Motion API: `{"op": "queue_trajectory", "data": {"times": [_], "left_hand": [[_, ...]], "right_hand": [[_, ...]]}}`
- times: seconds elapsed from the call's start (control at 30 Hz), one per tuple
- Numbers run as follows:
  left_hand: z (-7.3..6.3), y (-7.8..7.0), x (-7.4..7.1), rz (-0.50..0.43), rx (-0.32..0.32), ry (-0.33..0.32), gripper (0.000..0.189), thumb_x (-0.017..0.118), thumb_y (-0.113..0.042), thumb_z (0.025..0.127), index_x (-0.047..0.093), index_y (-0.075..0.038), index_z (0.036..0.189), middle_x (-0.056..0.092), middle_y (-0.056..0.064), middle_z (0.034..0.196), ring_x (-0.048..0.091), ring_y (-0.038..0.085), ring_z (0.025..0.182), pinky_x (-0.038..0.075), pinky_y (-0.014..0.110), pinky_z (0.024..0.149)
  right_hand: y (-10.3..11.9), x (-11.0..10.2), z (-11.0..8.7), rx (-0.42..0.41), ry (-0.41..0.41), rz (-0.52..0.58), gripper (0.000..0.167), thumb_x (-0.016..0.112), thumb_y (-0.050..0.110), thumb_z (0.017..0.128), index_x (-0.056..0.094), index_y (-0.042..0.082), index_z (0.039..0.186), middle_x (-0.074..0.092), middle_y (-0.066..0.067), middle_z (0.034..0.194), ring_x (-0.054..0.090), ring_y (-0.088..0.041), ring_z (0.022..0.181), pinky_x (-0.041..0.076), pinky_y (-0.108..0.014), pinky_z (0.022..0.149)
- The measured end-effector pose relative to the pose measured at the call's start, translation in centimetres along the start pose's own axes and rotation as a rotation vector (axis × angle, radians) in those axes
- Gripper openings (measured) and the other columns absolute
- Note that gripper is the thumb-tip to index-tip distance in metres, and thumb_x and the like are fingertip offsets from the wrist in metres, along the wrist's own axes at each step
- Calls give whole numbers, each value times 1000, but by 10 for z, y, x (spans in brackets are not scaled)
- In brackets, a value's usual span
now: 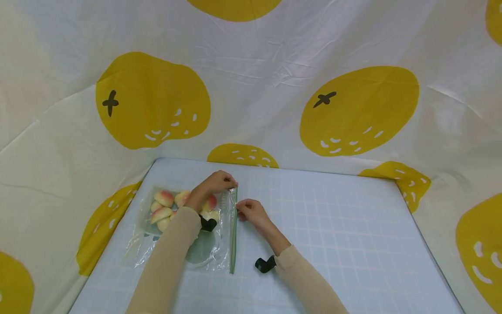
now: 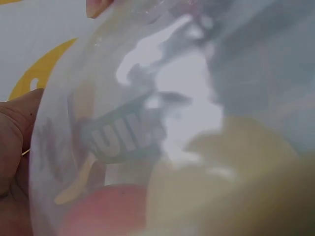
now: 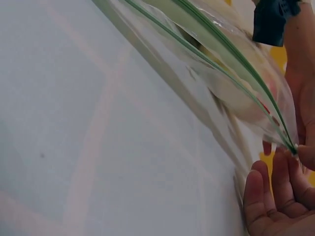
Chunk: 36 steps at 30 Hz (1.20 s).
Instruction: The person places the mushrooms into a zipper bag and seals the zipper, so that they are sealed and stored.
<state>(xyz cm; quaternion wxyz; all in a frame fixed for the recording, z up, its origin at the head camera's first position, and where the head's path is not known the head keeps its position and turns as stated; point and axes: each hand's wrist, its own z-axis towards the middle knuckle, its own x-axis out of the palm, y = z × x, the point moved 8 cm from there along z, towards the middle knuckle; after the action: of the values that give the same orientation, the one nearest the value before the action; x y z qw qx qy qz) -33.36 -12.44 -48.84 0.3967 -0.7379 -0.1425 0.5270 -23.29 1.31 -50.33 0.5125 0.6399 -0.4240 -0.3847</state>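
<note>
A clear zip bag (image 1: pixel 223 261) with a green zip strip (image 1: pixel 233 244) lies flat on the table at the left. Inside are several cream-and-red peach-like pieces (image 1: pixel 161 214). My left hand (image 1: pixel 216 182) reaches across the bag and pinches the far end of its strip. Just nearer to me, my right hand (image 1: pixel 252 212) pinches the strip from the right. In the right wrist view the two green zip lines (image 3: pixel 229 73) stand apart along the mouth and meet at the pinched corner. Blurred plastic with printed lettering (image 2: pixel 123 132) fills the left wrist view.
A pale green round shape (image 1: pixel 201 248) shows through the bag's near part; whether it is inside or under is unclear. The pale checked table (image 1: pixel 333 244) stretches to the right. A fabric sheet with yellow fruit prints (image 1: pixel 255 113) hangs behind and at both sides.
</note>
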Motion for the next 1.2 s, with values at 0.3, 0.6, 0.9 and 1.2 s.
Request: {"op": "queue_trajectory", "data": {"times": [0.3,0.6,0.9,1.2], "left_hand": [[0,2,0,-3,-7,1,23,66,-28,99,78,-8,99,72,1,97,59,19,88,49,34,81],[-1,1,0,-10,-23,2,24,65,-28,99,78,-8,101,72,2,100,61,19,93,49,36,84],[-1,1,-1,-9,-28,2,24,65,-28,99,77,-8,102,72,2,100,60,19,91,50,37,84],[-1,-1,-1,-11,-14,4,23,65,-26,99,77,-7,102,72,2,99,62,19,91,51,37,84]], "right_hand": [[-35,-1,14,2,-13,-32,25,60,15,101,68,-8,107,71,-12,95,67,-38,88,56,-41,73],[-37,2,6,2,-20,-83,23,59,15,101,68,-5,103,71,-9,93,68,-27,80,54,-33,67],[-35,5,-2,-17,36,-102,23,55,8,102,65,-12,104,69,-19,99,65,-41,84,56,-46,70],[-40,7,-8,6,41,-119,22,60,18,101,68,-2,102,69,-7,89,66,-19,76,55,-32,64]]}}
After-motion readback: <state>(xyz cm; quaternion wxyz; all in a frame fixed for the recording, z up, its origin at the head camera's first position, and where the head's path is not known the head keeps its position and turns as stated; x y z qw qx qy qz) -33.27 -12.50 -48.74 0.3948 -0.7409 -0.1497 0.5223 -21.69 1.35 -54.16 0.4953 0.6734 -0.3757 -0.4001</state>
